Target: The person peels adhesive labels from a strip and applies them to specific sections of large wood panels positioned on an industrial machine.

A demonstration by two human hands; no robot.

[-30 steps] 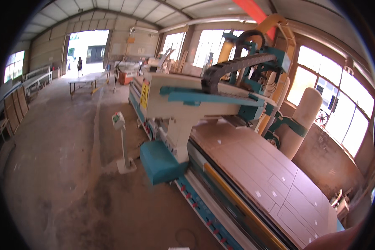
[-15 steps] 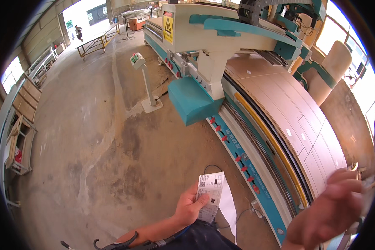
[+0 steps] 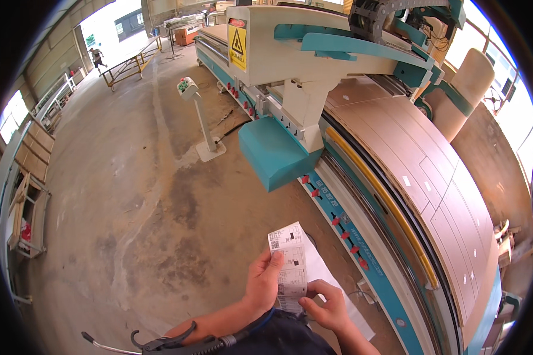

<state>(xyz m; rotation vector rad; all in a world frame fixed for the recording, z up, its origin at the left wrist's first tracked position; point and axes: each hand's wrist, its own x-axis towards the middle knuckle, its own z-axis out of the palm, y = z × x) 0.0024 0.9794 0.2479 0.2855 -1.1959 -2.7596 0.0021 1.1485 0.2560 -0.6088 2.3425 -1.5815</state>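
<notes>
A long strip of printed labels [image 3: 292, 251] with codes and small drawings hangs in front of my body, its plain white back trailing down to the right. My left hand [image 3: 262, 283] is closed on the strip's left edge, the thumb lying over the printed side. Lower down, my right hand [image 3: 327, 306] pinches the strip's right edge between thumb and bent fingers. To the right, a cut pinkish-brown board [image 3: 397, 142] lies on the bed of a large cutting machine [image 3: 272, 53]. Several small white labels [image 3: 406, 181] are stuck on it.
The machine's teal side rail [image 3: 352, 236] carries red valve handles and runs close by my right. A control stand [image 3: 202, 121] stands on the concrete floor ahead. Racks [image 3: 26, 216] line the left wall. A person [image 3: 96, 57] is near the far doorway, by a yellow-framed trolley [image 3: 124, 71].
My right hand has come from over the board's near edge to the label strip and now grips it. The strip has risen slightly. The far person has shifted a little.
</notes>
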